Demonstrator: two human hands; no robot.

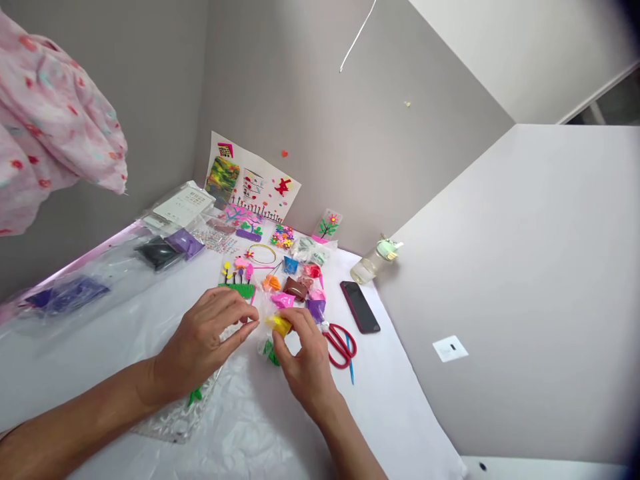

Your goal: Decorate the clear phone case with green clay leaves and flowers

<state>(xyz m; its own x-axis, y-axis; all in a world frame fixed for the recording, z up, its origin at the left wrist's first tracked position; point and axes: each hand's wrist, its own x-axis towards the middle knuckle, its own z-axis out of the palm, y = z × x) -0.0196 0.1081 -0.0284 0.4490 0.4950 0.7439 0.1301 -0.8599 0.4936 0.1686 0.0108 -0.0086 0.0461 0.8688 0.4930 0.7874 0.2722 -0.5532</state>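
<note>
Yellow packet, left of the red scissors, and our right hand has it pinched between thumb and fingers! Farther left of the scissors, our left hand holds thumb and forefinger nearly together; we can't tell whether they grip anything. Beyond the scissors, to their right, lies our phone.

Yellow packet in right hand

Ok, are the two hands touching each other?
Apart. The head view shows a gap between the left hand and the right hand, with part of the yellow packet visible there.
</note>
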